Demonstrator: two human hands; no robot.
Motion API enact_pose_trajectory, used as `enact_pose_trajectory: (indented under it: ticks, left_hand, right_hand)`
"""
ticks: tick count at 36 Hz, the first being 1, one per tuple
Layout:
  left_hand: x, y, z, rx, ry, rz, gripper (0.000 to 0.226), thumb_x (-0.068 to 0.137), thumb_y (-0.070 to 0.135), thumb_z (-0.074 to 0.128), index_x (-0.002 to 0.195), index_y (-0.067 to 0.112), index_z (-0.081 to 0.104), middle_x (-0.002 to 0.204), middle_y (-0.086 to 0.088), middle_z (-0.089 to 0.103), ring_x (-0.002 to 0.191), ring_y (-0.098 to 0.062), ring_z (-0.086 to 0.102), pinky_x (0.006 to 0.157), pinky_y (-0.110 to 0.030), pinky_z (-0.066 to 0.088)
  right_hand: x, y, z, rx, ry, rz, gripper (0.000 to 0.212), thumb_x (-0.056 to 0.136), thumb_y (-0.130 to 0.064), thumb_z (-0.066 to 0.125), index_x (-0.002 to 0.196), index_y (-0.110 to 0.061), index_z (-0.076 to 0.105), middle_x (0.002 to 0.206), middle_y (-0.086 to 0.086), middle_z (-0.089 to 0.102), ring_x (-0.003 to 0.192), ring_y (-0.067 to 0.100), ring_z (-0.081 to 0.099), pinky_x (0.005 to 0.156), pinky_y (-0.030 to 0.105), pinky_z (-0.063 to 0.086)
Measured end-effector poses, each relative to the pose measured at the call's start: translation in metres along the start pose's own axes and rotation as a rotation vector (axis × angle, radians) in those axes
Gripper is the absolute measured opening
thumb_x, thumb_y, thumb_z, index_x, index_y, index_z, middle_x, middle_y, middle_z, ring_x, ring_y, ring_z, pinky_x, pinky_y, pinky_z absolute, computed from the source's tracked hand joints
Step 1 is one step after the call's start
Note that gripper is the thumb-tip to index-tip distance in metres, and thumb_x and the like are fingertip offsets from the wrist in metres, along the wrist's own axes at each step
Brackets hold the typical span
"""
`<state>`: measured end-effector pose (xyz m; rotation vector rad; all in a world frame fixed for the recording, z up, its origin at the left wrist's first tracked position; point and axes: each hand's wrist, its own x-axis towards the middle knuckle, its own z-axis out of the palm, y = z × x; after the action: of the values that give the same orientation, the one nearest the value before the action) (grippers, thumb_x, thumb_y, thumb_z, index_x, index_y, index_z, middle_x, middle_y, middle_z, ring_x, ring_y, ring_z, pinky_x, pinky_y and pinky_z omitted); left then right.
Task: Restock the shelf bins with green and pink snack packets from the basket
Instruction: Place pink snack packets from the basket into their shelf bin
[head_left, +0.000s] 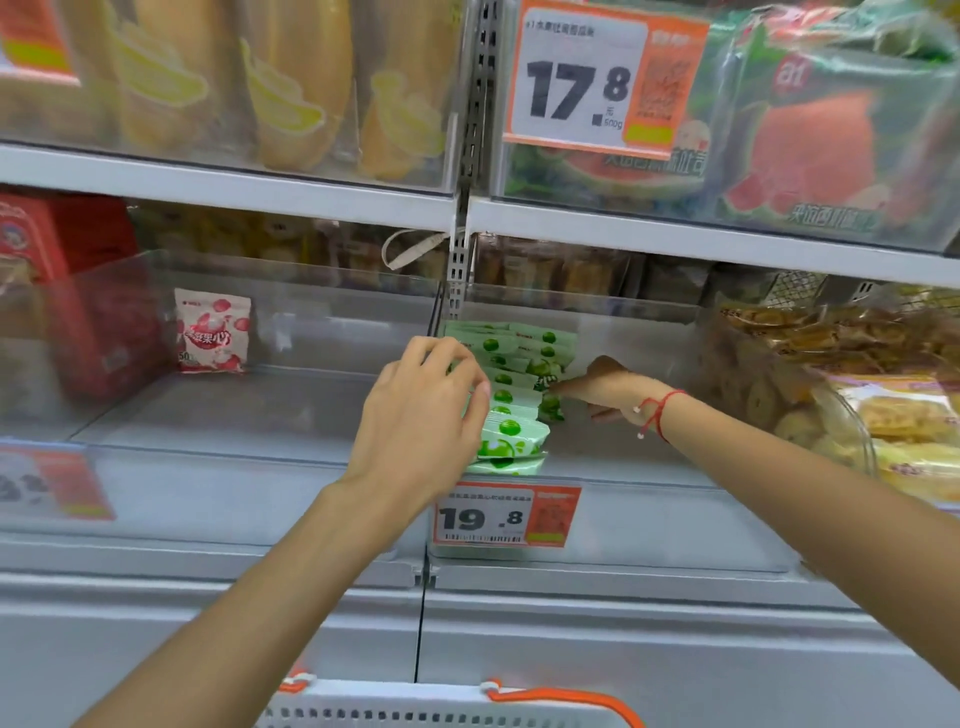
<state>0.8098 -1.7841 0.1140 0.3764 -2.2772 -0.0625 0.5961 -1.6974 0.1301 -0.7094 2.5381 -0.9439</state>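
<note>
Now both hands work the glossy green packets (511, 400) in the clear bin (613, 512).
Left hand (421, 415) curls its fingers onto the row's flat edges; right hand (605, 389) reaches behind, grip hidden. One pink packet (212, 331) stands alone; basket (415, 706) below.

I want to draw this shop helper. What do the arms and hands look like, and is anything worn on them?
Both arms are bare, with no sleeves showing and no gloves. The left hand has no ring, watch or band that shows. The right hand has a thin red string bracelet round its wrist, with a small knot and little pale beads on the loose ends.
</note>
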Motion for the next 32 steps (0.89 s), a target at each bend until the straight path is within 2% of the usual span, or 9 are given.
enact_pose_trajectory:
  ticks: [4,9,11,16,19,22,27,29,32]
  left_hand:
    - [0.004,-0.001,-0.003,-0.06,-0.052,0.003,0.022,0.099,0.025,0.044,0.101,0.018,0.065,0.111,0.007,0.058,0.111,-0.015,0.044,0.089,-0.033,0.04]
    - [-0.006,0.012,-0.023,-0.076,0.033,0.031,0.016,0.095,0.025,0.049,0.098,0.024,0.064,0.103,0.01,0.064,0.107,-0.014,0.05,0.098,-0.026,0.024]
    - [-0.02,0.025,-0.036,-0.102,0.106,0.053,0.018,0.093,0.027,0.047,0.096,0.023,0.065,0.098,0.01,0.065,0.102,-0.013,0.051,0.092,-0.024,0.028]
    - [-0.092,0.053,-0.051,-0.318,0.147,-0.084,0.019,0.091,0.034,0.045,0.094,0.026,0.062,0.087,0.022,0.054,0.081,-0.003,0.049,0.064,-0.019,0.037]
    - [-0.146,0.055,-0.037,-0.345,-0.042,-0.25,0.016,0.091,0.041,0.045,0.096,0.035,0.059,0.083,0.027,0.052,0.083,0.002,0.05,0.06,-0.012,0.037]
    - [-0.195,0.043,-0.015,-0.28,-0.33,-0.405,0.018,0.094,0.036,0.05,0.11,0.036,0.059,0.101,0.026,0.057,0.096,0.002,0.053,0.076,-0.022,0.045]
    - [-0.272,0.02,0.02,-0.107,-0.811,-0.499,0.038,0.094,0.033,0.052,0.132,0.025,0.049,0.136,0.007,0.052,0.125,-0.012,0.046,0.103,-0.029,0.038]
    - [-0.305,0.012,0.028,0.012,-0.977,-0.427,0.046,0.096,0.034,0.049,0.139,0.023,0.04,0.151,-0.002,0.036,0.136,-0.019,0.034,0.111,-0.035,0.029]
    - [-0.346,0.007,0.029,0.115,-1.125,-0.288,0.057,0.099,0.035,0.039,0.151,0.028,0.017,0.16,-0.004,-0.012,0.148,-0.026,-0.005,0.117,-0.043,-0.001]
  right_hand:
    - [-0.037,0.005,-0.011,-0.025,0.12,-0.154,0.062,0.083,-0.031,0.072,0.132,-0.006,0.045,0.131,0.01,0.052,0.119,0.026,0.052,0.096,0.038,0.047]
    - [-0.115,0.008,-0.019,0.014,0.248,-0.425,0.027,0.086,-0.02,0.067,0.112,-0.018,0.059,0.107,-0.002,0.06,0.09,0.011,0.058,0.075,0.013,0.044]
    - [-0.149,0.012,-0.014,0.073,0.311,-0.529,0.019,0.087,-0.015,0.066,0.103,-0.022,0.059,0.097,-0.005,0.06,0.077,0.003,0.055,0.064,0.004,0.04]
    - [-0.207,0.038,0.025,0.154,0.23,-0.634,0.017,0.083,-0.008,0.067,0.09,-0.022,0.059,0.077,-0.009,0.059,0.066,0.003,0.054,0.058,0.009,0.04]
    - [-0.217,0.063,0.063,0.025,0.043,-0.568,0.019,0.082,-0.009,0.065,0.085,-0.027,0.059,0.075,-0.011,0.06,0.063,0.007,0.057,0.06,0.018,0.045]
    - [-0.217,0.1,0.106,-0.163,-0.113,-0.503,0.019,0.083,-0.013,0.058,0.089,-0.031,0.057,0.08,-0.014,0.06,0.07,0.006,0.059,0.067,0.025,0.047]
    - [-0.214,0.163,0.187,-0.541,-0.359,-0.396,0.025,0.092,-0.018,0.051,0.116,-0.018,0.053,0.122,0.003,0.056,0.109,0.023,0.055,0.087,0.036,0.047]
    - [-0.218,0.179,0.216,-0.566,-0.464,-0.278,0.038,0.095,-0.026,0.051,0.13,-0.013,0.045,0.134,0.008,0.048,0.118,0.027,0.05,0.095,0.035,0.044]
    - [-0.232,0.194,0.253,-0.338,-0.642,-0.057,0.069,0.095,-0.045,0.049,0.148,-0.011,0.023,0.153,0.008,0.029,0.137,0.026,0.033,0.11,0.034,0.032]
